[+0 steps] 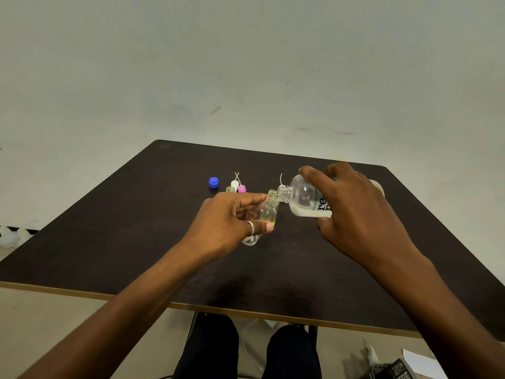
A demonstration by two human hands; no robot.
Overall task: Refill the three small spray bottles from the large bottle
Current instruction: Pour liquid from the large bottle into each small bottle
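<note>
— Where is everything at this moment?

— Both bottles are in the air above the middle of the dark table (136,228), a little toward its far edge. My left hand (232,217) is curled around one small spray bottle (263,210), which is open and leans to the right. My right hand (355,209) grips the large bottle (303,198) around the body, over its label, and the bottle lies almost on its side. Its open mouth is just beside the small neck, perhaps touching. I cannot tell if liquid runs.

— And the other two?

— A second small bottle (272,193), yellowish, is just behind the one I hold. The third small bottle (231,189) stands nearer the far edge, beside a white spray head (234,184) and a pink spray head (241,189). The blue cap (213,182) lies to the left of them.

— How do they handle, do you think?

— The large bottle looks like thin clear plastic and seems not very full, so I judge it light and a bit soft. If I press hard, it could give a spurt. So I would hold it at the broad middle with gentle fingers and let the tilt do the work. The small one is very light and its neck is narrow. I think it is best held low on the body, with the neck free, because a small push from the big mouth may turn it. If liquid goes outside, both become slippery.
</note>
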